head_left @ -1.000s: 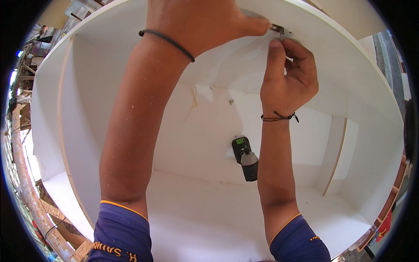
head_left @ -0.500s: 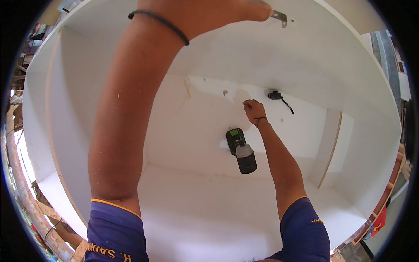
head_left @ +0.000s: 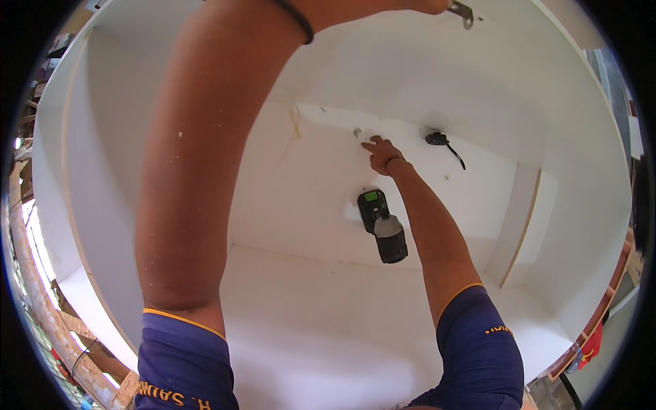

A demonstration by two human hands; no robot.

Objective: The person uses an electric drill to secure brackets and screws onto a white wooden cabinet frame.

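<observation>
At the upper edge, my left hand (head_left: 429, 5), partly cut off by the frame, pinches a small bent metal bracket (head_left: 462, 14) against the white panel, next to a small dark hole. My right hand (head_left: 384, 156) reaches over the white board below, fingers apart and holding nothing that I can see. Just beyond its fingertips lies a small cluster of metal bits (head_left: 357, 132), perhaps screws, too small to make out. A black cordless power tool (head_left: 383, 225) with a green patch on its battery rests on the board, nearer to me than the right hand.
A black tape measure (head_left: 436, 139) with a strap lies right of my right hand. White cabinet walls enclose the space, with an upright divider (head_left: 523, 225) on the right and a panel edge (head_left: 75, 205) on the left. Timber pieces (head_left: 102, 362) show outside at lower left.
My right hand has moved left and farther away toward the small metal bits, its fingers spreading. The left hand stays on the bracket, which sits higher and farther right in the picture.
</observation>
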